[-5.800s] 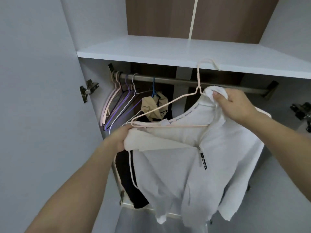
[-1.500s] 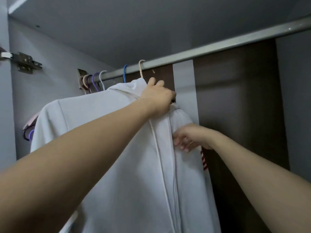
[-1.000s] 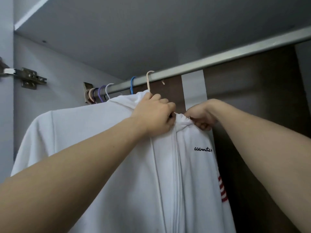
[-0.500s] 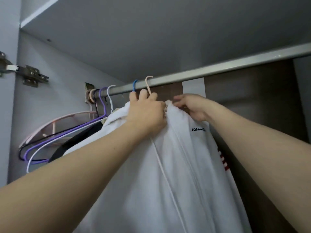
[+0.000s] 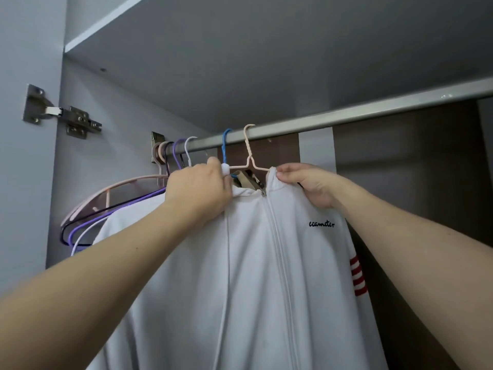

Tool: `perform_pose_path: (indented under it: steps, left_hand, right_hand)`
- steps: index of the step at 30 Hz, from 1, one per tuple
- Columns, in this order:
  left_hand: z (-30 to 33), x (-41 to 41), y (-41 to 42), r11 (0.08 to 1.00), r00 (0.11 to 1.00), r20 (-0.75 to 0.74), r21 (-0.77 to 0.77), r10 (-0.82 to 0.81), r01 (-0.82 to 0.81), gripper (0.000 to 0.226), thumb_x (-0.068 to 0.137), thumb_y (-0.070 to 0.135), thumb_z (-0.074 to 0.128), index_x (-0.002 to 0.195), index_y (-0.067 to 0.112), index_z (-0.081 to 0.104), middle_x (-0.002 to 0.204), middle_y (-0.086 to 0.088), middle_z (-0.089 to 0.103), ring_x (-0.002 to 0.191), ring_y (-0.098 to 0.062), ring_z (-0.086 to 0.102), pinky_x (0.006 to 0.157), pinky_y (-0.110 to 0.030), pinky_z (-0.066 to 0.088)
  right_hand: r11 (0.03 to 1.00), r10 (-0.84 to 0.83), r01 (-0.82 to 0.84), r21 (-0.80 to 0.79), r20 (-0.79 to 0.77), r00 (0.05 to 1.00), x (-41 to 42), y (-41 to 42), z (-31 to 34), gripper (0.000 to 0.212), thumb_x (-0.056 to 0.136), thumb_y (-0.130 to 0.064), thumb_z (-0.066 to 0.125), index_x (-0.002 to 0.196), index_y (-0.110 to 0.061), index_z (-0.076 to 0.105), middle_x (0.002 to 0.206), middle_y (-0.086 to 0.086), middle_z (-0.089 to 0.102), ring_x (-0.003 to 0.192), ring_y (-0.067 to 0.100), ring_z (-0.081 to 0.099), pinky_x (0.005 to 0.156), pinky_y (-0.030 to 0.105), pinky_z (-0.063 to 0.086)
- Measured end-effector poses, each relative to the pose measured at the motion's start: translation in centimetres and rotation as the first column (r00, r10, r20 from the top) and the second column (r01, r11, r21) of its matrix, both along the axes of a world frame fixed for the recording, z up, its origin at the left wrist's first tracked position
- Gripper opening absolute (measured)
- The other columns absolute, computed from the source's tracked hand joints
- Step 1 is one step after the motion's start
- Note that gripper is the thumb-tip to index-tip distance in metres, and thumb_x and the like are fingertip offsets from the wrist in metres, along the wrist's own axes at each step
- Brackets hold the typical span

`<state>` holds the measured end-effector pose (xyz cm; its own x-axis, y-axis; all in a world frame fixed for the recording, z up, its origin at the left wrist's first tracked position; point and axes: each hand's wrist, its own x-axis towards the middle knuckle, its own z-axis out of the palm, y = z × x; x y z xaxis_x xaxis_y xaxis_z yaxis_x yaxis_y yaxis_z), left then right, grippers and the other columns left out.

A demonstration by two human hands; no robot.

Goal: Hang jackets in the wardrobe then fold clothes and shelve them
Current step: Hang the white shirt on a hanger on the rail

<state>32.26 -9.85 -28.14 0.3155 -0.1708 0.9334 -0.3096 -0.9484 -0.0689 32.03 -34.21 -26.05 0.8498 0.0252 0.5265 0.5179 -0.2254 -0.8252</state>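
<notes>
Landmark: the metal rail [image 5: 346, 116] runs across the wardrobe under the shelf [image 5: 240, 54], rising toward the right.
Jacket: a white zip jacket [image 5: 253, 276] hangs below the rail on a pale pink hanger [image 5: 249, 156], whose hook sits over the rail. The zip is closed up to the collar. Small black lettering marks the chest on the right of the zip, and red stripes show on the sleeve further right.
Left hand: the left hand [image 5: 200, 190] is just below the rail, left of the pink hanger's neck, its fingers curled round the jacket's collar and gripping a bunch of the white cloth.
Right hand: the right hand [image 5: 306, 182] is below the rail, right of the hanger's neck, pinching the top edge of the collar between thumb and fingers beside the end of the zip.
Blue hanger: a blue hanger [image 5: 226, 145] hooks the rail just left of the pink one; what hangs on it is mostly hidden behind the collar.
Bare hangers: a group of bare hangers [image 5: 112, 209], pink, black, purple and white, hang at the rail's left end, near its wall bracket.
Hinge: a metal door hinge [image 5: 61, 113] sits on the side panel, well left of the rail's end.
</notes>
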Motion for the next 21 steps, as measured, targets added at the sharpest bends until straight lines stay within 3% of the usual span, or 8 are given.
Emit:
perform_pose_path:
  steps: [3, 6, 9, 11, 13, 17, 21]
  left_hand:
    - [1.3, 0.1, 0.3, 0.993, 0.991, -0.089, 0.047, -0.101, 0.105, 0.027, 0.101, 0.043, 0.033, 0.09, 0.018, 0.035, 0.097, -0.01, 0.065, 0.073, -0.029, 0.043, 0.064, -0.037, 0.031]
    - [2.1, 0.2, 0.6, 0.986, 0.971, -0.203, 0.087, -0.124, 0.144, 0.03, 0.103, 0.046, 0.028, 0.093, 0.02, 0.036, 0.106, -0.013, 0.064, 0.083, -0.033, 0.05, 0.068, -0.039, 0.032]
    - [1.3, 0.4, 0.7, 0.988, 0.976, -0.186, 0.086, -0.112, 0.129, 0.033, 0.104, 0.047, 0.023, 0.095, 0.018, 0.036, 0.107, -0.015, 0.064, 0.085, -0.037, 0.054, 0.068, -0.039, 0.032]
    - [0.8, 0.3, 0.3, 0.99, 0.982, -0.154, 0.077, -0.11, 0.122, 0.032, 0.105, 0.044, 0.023, 0.096, 0.016, 0.037, 0.105, -0.016, 0.064, 0.081, -0.035, 0.053, 0.067, -0.039, 0.032]
    - [0.6, 0.0, -0.3, 0.992, 0.983, -0.154, 0.066, -0.095, 0.106, 0.028, 0.105, 0.037, 0.028, 0.101, 0.014, 0.044, 0.107, -0.016, 0.064, 0.09, -0.038, 0.059, 0.068, -0.038, 0.032]
    - [0.5, 0.3, -2.0, 0.995, 0.965, -0.256, 0.07, -0.049, 0.069, 0.023, 0.095, 0.011, 0.04, 0.115, 0.006, 0.052, 0.111, -0.014, 0.065, 0.102, -0.037, 0.063, 0.066, -0.036, 0.034]
    - [0.4, 1.4, -2.5, 0.988, 0.867, -0.474, -0.048, -0.155, 0.15, 0.022, 0.097, 0.009, 0.036, 0.117, 0.01, 0.046, 0.113, -0.013, 0.067, 0.103, -0.036, 0.065, 0.067, -0.036, 0.036]
  right_hand:
    - [0.998, -0.014, 0.014, 0.059, 0.002, 1.0, 0.5, 0.8, -0.7, 0.008, 0.091, -0.016, 0.067, 0.096, -0.014, 0.073, 0.088, 0.006, 0.075, 0.074, 0.016, 0.072, 0.066, 0.025, 0.058]
    - [0.995, -0.03, 0.027, 0.095, 0.037, 0.999, 0.5, 1.5, -1.3, 0.007, 0.092, -0.017, 0.066, 0.093, -0.016, 0.073, 0.086, 0.005, 0.075, 0.071, 0.014, 0.071, 0.063, 0.022, 0.057]
    - [0.973, -0.207, 0.221, -0.069, 0.168, 0.964, 0.8, 1.6, -2.5, 0.016, 0.1, -0.025, 0.055, 0.099, -0.02, 0.07, 0.1, 0.002, 0.073, 0.086, 0.011, 0.066, 0.079, 0.024, 0.052]
    - [0.865, -0.37, 0.44, -0.241, 0.286, 0.884, 0.9, 1.6, -3.5, 0.027, 0.104, -0.031, 0.044, 0.122, -0.022, 0.062, 0.125, 0.002, 0.065, 0.11, 0.016, 0.06, 0.1, 0.033, 0.046]
    - [0.707, -0.469, 0.606, -0.365, 0.399, 0.788, 1.2, 1.4, -4.1, 0.04, 0.104, -0.03, 0.038, 0.142, -0.021, 0.047, 0.142, 0.005, 0.053, 0.129, 0.023, 0.048, 0.11, 0.04, 0.036]
    - [0.572, -0.49, 0.631, -0.524, 0.399, 0.775, 3.0, 1.4, -3.5, 0.047, 0.106, -0.034, 0.031, 0.152, -0.025, 0.031, 0.153, 0.007, 0.04, 0.138, 0.027, 0.04, 0.113, 0.04, 0.033]
    - [0.488, -0.588, 0.615, -0.62, 0.288, 0.756, 3.9, 2.3, -1.0, 0.047, 0.106, -0.034, 0.029, 0.152, -0.022, 0.031, 0.153, 0.01, 0.039, 0.137, 0.03, 0.042, 0.11, 0.04, 0.036]
